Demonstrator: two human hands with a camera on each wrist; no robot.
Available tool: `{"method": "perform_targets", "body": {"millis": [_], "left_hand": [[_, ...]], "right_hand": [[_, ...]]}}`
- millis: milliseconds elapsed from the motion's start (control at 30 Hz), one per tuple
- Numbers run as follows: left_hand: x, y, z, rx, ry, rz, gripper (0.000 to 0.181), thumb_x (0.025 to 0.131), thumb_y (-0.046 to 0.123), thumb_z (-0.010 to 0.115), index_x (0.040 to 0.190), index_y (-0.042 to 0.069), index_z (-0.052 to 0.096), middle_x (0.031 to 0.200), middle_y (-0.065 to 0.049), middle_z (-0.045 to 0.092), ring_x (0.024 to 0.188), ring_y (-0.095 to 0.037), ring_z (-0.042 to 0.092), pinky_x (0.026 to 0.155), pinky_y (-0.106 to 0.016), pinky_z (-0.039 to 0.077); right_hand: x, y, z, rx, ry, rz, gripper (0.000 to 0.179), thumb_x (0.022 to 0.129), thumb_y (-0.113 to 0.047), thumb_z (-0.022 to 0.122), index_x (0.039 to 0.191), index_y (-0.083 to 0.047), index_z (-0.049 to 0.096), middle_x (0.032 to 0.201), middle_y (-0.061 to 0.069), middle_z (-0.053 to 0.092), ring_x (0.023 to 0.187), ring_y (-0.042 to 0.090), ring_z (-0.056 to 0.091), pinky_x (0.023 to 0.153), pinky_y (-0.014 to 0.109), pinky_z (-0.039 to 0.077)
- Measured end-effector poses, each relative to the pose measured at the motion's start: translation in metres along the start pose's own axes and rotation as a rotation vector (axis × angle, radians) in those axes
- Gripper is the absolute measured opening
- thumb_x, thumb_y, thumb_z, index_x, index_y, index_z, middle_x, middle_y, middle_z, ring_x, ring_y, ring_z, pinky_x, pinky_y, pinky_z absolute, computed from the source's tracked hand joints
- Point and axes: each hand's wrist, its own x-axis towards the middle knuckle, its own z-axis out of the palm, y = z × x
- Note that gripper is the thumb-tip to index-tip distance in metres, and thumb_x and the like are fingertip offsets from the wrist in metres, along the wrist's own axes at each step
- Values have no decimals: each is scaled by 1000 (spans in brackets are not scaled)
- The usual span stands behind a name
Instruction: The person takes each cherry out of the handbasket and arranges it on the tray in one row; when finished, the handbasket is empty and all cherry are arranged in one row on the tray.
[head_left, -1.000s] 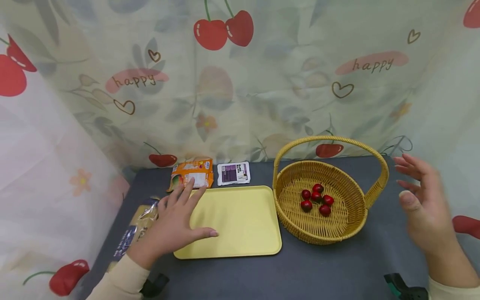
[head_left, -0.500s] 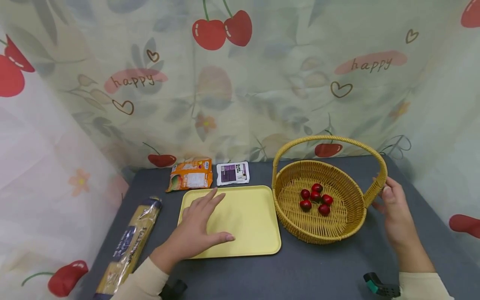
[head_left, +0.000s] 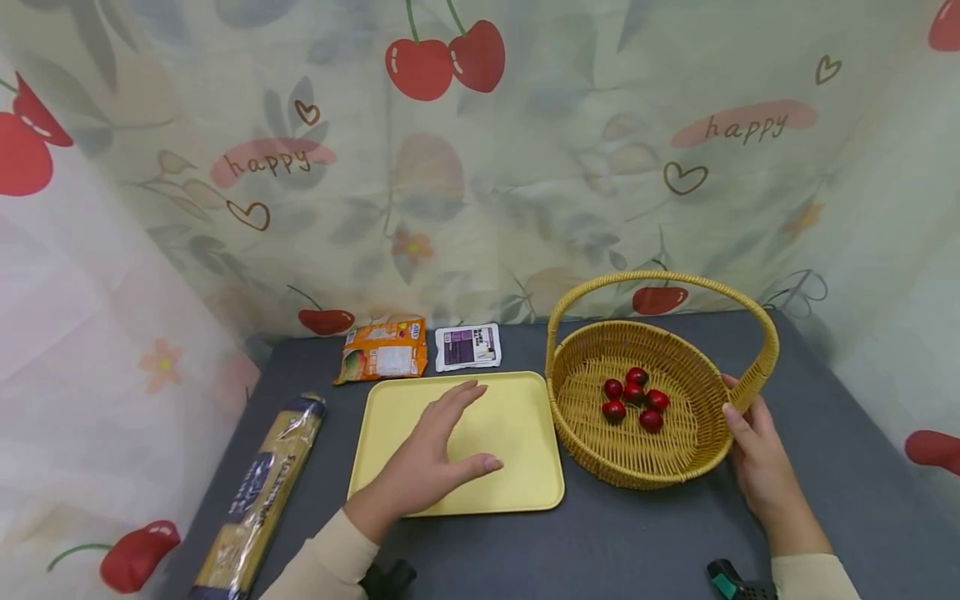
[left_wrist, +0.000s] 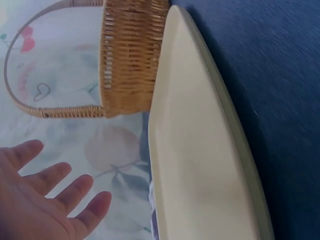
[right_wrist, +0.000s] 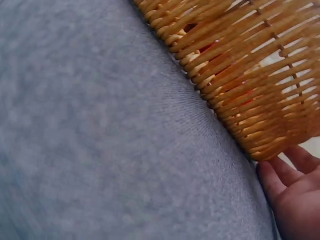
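Note:
A round wicker basket point(head_left: 577, 442) with a tall arched handle stands on the table, several dark red cherries point(head_left: 634, 394) inside it. My right hand point(head_left: 768, 475) grips its right rim by the foot of the handle, thumb over the rim and fingers around the outside. In the right wrist view, fingertips point(right_wrist: 272, 180) touch the basket's woven wall point(right_wrist: 250, 90) low down. My left hand point(head_left: 420, 467) hovers over the pale yellow tray point(head_left: 517, 442), its fingers spread and holding nothing. That tray lies flat just left of the basket.
Behind the tray lie an orange snack packet point(head_left: 382, 350) and a small white-and-purple packet point(head_left: 467, 347). A long clear-and-blue bag of noodles point(head_left: 262, 492) lies left of the tray. A printed curtain point(head_left: 480, 167) hangs behind the dark grey table point(head_left: 600, 550).
My right hand has come in from the right and taken hold of the basket's rim. My left hand has moved rightward over the tray. The basket has not visibly moved.

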Motion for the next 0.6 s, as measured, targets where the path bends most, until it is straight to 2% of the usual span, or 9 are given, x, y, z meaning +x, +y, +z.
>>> {"method": "perform_targets", "body": {"millis": [233, 400, 600], "left_hand": [[23, 17, 14, -166, -1, 80, 73, 105, 39, 75, 168, 24, 41, 169, 1, 41, 149, -26, 44, 107, -59, 46], [43, 29, 30, -271, -40, 109, 66, 110, 48, 65, 166, 21, 43, 168, -1, 44, 144, -26, 51, 105, -53, 49], [65, 41, 49, -434, -96, 111, 65, 113, 53, 55, 166, 17, 43, 164, 0, 47, 141, -27, 53, 107, -48, 50]], "right_hand": [[-4, 11, -7, -31, -83, -7, 72, 114, 4, 46, 175, -16, 13, 166, 15, 30, 144, 13, 46, 105, 20, 43], [-4, 12, -9, -14, -99, -8, 75, 114, 5, 45, 176, -21, 12, 168, 17, 25, 146, 14, 44, 106, 20, 43], [-5, 12, -9, -8, -93, 10, 74, 114, 4, 46, 176, -21, 13, 170, 17, 24, 147, 16, 42, 106, 19, 41]]}}
